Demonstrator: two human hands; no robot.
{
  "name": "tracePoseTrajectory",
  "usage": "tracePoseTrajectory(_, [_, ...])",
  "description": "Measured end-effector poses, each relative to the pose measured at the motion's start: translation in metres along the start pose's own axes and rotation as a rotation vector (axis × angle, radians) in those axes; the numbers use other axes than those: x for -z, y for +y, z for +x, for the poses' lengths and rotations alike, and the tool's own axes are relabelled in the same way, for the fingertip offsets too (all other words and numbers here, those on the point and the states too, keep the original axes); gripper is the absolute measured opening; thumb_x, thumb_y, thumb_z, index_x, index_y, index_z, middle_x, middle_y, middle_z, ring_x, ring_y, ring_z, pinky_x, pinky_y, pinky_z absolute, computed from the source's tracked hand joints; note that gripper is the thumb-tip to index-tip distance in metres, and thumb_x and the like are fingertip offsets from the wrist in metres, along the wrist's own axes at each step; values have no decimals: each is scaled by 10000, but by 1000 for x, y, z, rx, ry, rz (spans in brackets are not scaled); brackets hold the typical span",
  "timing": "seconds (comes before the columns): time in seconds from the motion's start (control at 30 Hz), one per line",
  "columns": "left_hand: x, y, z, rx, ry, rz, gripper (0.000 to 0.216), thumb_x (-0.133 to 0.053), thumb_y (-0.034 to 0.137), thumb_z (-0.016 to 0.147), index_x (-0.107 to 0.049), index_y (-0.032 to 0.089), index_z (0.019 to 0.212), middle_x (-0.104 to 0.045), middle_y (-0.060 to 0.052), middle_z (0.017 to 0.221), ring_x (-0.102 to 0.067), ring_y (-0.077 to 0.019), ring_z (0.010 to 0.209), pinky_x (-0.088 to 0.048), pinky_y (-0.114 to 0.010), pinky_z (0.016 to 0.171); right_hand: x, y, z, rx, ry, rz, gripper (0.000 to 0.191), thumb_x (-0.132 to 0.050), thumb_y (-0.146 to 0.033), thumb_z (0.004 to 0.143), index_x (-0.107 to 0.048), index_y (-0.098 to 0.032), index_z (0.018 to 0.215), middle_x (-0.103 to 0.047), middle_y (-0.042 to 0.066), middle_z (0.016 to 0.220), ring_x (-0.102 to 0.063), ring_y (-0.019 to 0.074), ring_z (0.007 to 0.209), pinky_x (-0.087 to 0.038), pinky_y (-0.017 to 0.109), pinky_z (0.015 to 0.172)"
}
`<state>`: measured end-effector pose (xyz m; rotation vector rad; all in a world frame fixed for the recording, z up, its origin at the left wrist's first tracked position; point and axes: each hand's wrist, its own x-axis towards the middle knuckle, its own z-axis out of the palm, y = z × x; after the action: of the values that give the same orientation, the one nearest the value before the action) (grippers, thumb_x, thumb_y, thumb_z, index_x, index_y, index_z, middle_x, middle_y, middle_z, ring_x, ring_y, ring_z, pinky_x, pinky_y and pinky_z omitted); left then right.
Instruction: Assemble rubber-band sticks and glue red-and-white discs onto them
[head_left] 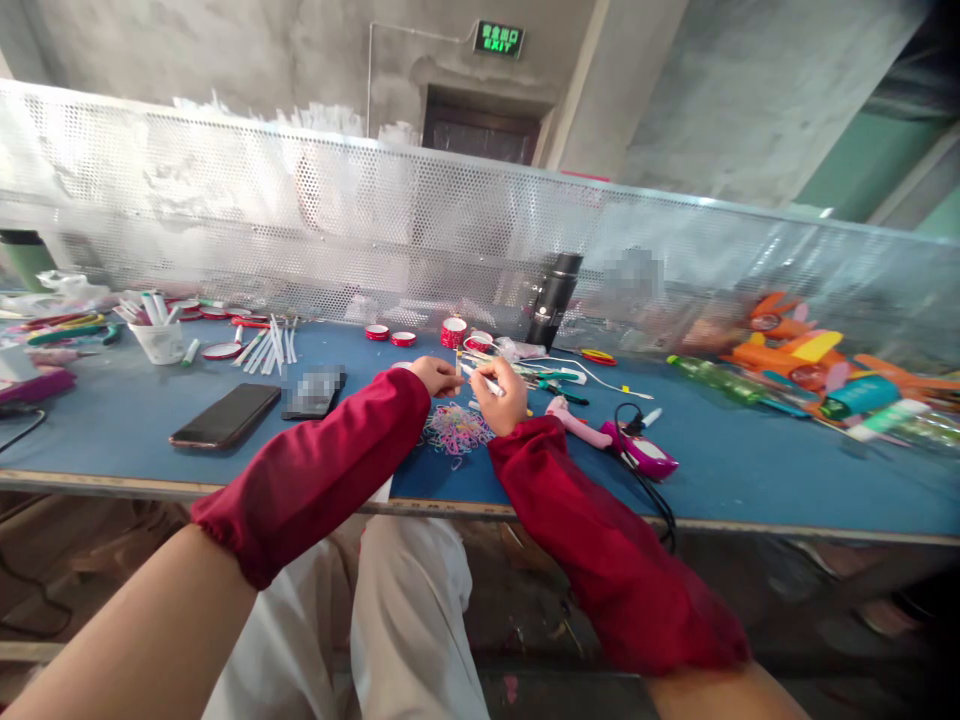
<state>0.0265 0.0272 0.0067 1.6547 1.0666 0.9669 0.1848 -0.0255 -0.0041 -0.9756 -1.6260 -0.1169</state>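
Note:
My right hand (504,398) is closed around a white marker pen (493,386), its tip slanting up and left toward my other hand. Fingers pinched together, my left hand (438,377) is just left of the pen's tip; whatever small thing it holds is too small to make out. Below both hands a loose pile of small pastel-coloured plastic pieces (456,430) lies on the blue tabletop (360,440). Red sleeve covers reach from both wrists up the forearms.
Left are a phone (226,416), loose white pens (262,348) and a white cup (159,342) of pens. Behind stand red tape rolls (453,331) and a black bottle (553,300). Right are a pink-handled tool (577,424), a purple device (646,455) and orange toys (780,352). Perforated metal screens the back.

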Motion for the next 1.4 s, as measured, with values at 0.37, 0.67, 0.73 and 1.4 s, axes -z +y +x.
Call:
tracePoseTrajectory(0.37, [2,6,-5,-8,-22,18,225,-752,258,758,-668,134,589,-605,-15,513,-518,-83,467,-414,-203,494,0,0,0,4,-19,20,104,-563,-312,837,-576,-223,784,-648,1,726,-620,176,693,-467,289,667])
tracePoseTrajectory(0.67, [3,4,-2,-32,-36,50,232,-763,286,741,-672,127,598,-592,-12,499,-486,-75,446,-374,-202,466,0,0,-1,19,-1,26,90,-579,-296,836,-577,-222,786,-648,-2,726,-622,171,679,-464,281,656])
tracePoseTrajectory(0.73, [4,3,-2,-48,-45,58,231,-756,296,747,-677,124,616,-593,-7,505,-480,-70,445,-366,-199,464,0,1,-1,27,-16,31,85,-585,-291,835,-578,-223,784,-644,-6,716,-619,168,671,-459,277,646])
tracePoseTrajectory(1.4, [4,4,-3,-28,-42,97,210,-728,255,786,-683,107,645,-590,2,502,-509,-63,460,-386,-178,477,-1,2,-2,8,-21,41,80,-592,-290,828,-579,-223,788,-637,-4,702,-612,167,657,-448,275,624])
